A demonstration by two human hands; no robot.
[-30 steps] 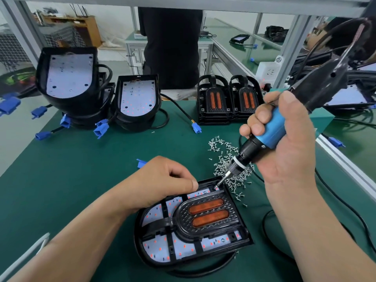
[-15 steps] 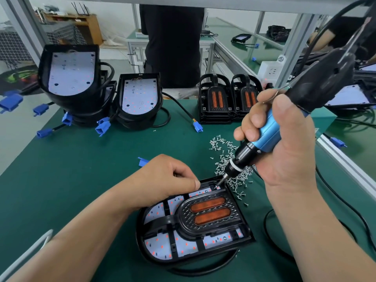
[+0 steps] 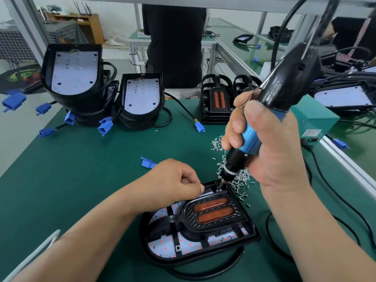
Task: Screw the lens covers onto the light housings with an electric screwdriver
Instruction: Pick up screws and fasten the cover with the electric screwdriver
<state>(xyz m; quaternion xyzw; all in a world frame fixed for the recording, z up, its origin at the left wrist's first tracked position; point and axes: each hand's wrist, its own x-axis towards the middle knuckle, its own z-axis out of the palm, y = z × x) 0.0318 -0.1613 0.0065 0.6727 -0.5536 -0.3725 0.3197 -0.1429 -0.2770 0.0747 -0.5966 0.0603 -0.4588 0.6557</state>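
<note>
So that the lens cover [image 3: 213,212] cannot shift, the curled left hand [image 3: 175,184] apparently braces it, pinch unclear; the right hand [image 3: 270,147] clamps the electric screwdriver [image 3: 289,82]

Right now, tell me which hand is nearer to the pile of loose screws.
Right. The right hand, gripping the electric screwdriver, sits just above the screw pile, overlapping its right edge. The left hand is at the light housing's far edge, off to the pile's left.

On the workbench [image 3: 81,180], front centre: light housing [image 3: 162,251], lens cover [image 3: 213,218] on it. Electric screwdriver [image 3: 250,137] bit at its far edge. Just behind-right: loose screws [image 3: 241,177]. Far left: housing stack [image 3: 75,82]; beside it, another [image 3: 142,96]. Far centre: lens covers [image 3: 218,100], perhaps stacked.
</note>
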